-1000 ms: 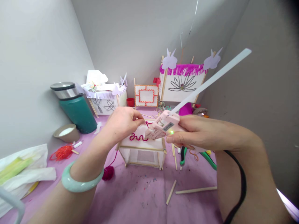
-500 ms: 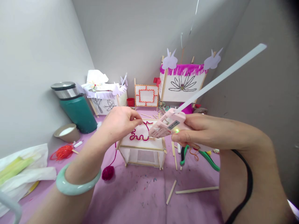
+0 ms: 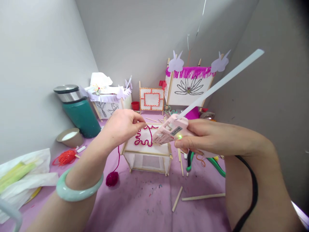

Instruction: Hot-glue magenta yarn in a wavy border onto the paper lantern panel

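Note:
My left hand [image 3: 125, 125] pinches a strand of magenta yarn [image 3: 145, 143] above the white top of a small stick-framed box [image 3: 147, 159]. Part of the yarn lies in a wavy line on that top. From the box's left side a strand runs down to a magenta yarn ball [image 3: 112, 178]. My right hand [image 3: 205, 137] grips a pale pink hot glue gun [image 3: 172, 130] with a lit green light. A long white glue stick [image 3: 224, 82] sticks out of its rear. The gun's nozzle points down toward the yarn on the box; whether it touches is unclear.
Loose wooden sticks [image 3: 202, 197] and green-handled pliers [image 3: 190, 161] lie to the right. On the left stand a teal bottle [image 3: 80, 116] and a bowl [image 3: 70, 138], with red string [image 3: 66, 158] nearby. Behind are decorated lanterns [image 3: 190, 87] and a small framed panel [image 3: 151, 99].
The glue gun has shifted slightly left and its glue stick tilts lower. My left hand keeps its pinch on the yarn, moving only slightly; the strand beside the nozzle has shifted left.

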Demonstrator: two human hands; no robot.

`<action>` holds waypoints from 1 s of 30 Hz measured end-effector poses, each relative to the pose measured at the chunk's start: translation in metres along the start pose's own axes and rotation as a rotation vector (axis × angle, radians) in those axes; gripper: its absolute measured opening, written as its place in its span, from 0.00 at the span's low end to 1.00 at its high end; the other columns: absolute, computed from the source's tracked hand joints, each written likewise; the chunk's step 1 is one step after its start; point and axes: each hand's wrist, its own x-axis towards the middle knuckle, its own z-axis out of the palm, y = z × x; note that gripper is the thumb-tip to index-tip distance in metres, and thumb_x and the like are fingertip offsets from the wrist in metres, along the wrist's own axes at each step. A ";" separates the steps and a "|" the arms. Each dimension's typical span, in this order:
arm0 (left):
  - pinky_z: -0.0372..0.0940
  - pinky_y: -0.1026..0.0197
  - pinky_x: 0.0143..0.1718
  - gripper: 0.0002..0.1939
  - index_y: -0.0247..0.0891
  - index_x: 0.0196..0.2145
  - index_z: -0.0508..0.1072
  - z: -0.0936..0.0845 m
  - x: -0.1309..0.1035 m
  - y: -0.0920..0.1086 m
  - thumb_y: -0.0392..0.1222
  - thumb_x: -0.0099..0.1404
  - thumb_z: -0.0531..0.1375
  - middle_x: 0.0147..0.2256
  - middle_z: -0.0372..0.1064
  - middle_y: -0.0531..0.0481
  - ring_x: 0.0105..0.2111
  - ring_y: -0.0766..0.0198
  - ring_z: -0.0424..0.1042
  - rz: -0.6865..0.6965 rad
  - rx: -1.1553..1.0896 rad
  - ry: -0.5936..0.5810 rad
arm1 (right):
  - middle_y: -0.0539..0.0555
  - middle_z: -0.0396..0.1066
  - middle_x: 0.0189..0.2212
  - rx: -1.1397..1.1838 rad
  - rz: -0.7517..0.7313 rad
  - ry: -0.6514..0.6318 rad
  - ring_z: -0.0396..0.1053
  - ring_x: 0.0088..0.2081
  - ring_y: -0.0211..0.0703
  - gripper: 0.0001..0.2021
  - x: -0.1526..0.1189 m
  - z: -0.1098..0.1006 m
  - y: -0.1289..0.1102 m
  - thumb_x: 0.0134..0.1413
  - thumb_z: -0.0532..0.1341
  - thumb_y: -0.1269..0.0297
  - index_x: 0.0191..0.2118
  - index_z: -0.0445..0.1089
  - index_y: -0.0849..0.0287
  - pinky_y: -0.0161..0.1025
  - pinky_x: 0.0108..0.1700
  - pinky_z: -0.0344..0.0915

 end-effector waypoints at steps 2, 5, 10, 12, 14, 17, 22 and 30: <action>0.62 0.61 0.31 0.10 0.45 0.30 0.81 0.000 0.000 -0.001 0.46 0.58 0.59 0.27 0.77 0.53 0.29 0.61 0.72 0.001 -0.006 0.006 | 0.49 0.69 0.25 0.018 0.005 -0.021 0.68 0.27 0.40 0.27 0.001 0.001 0.001 0.51 0.53 0.34 0.29 0.68 0.56 0.34 0.25 0.62; 0.62 0.61 0.31 0.10 0.44 0.31 0.81 0.001 0.001 0.000 0.46 0.58 0.59 0.27 0.77 0.52 0.29 0.61 0.73 0.000 -0.006 0.009 | 0.49 0.69 0.24 0.038 0.017 -0.037 0.68 0.27 0.40 0.27 0.002 0.002 0.000 0.52 0.53 0.33 0.29 0.67 0.56 0.34 0.24 0.62; 0.62 0.61 0.31 0.10 0.44 0.31 0.81 0.000 0.002 0.001 0.46 0.58 0.59 0.27 0.77 0.52 0.29 0.61 0.72 0.001 0.007 0.004 | 0.49 0.68 0.22 0.040 0.031 -0.031 0.67 0.25 0.39 0.27 0.002 0.001 -0.005 0.52 0.53 0.34 0.27 0.66 0.57 0.34 0.23 0.60; 0.61 0.61 0.31 0.10 0.44 0.31 0.81 0.000 0.002 0.000 0.46 0.58 0.59 0.26 0.76 0.53 0.29 0.61 0.72 0.005 0.008 -0.006 | 0.50 0.68 0.22 0.050 0.029 -0.040 0.66 0.25 0.39 0.27 0.002 0.001 -0.005 0.52 0.54 0.35 0.27 0.66 0.57 0.34 0.23 0.59; 0.61 0.61 0.31 0.10 0.45 0.31 0.81 0.000 0.002 -0.001 0.45 0.58 0.59 0.26 0.76 0.53 0.29 0.62 0.72 0.008 0.017 -0.014 | 0.50 0.67 0.22 0.056 0.031 -0.042 0.66 0.25 0.39 0.27 0.001 0.001 -0.004 0.51 0.54 0.34 0.27 0.66 0.57 0.34 0.23 0.59; 0.61 0.61 0.31 0.10 0.45 0.31 0.81 0.001 0.002 -0.003 0.44 0.57 0.59 0.27 0.76 0.53 0.29 0.62 0.71 0.009 0.033 -0.017 | 0.49 0.67 0.23 0.065 0.028 -0.015 0.65 0.25 0.38 0.28 0.001 0.001 -0.001 0.50 0.54 0.34 0.26 0.68 0.57 0.34 0.24 0.60; 0.62 0.62 0.31 0.10 0.44 0.30 0.81 0.001 0.001 -0.004 0.43 0.57 0.59 0.27 0.76 0.53 0.29 0.62 0.72 0.012 0.033 -0.009 | 0.49 0.68 0.24 0.072 0.013 -0.004 0.66 0.26 0.38 0.27 0.002 0.001 0.000 0.50 0.54 0.33 0.28 0.68 0.57 0.34 0.25 0.61; 0.62 0.63 0.29 0.09 0.43 0.33 0.80 -0.002 -0.013 0.000 0.42 0.58 0.60 0.26 0.76 0.54 0.26 0.64 0.71 0.007 -0.013 0.031 | 0.49 0.66 0.22 0.049 0.018 0.037 0.65 0.25 0.38 0.27 -0.002 -0.001 0.002 0.51 0.54 0.35 0.25 0.70 0.57 0.34 0.25 0.60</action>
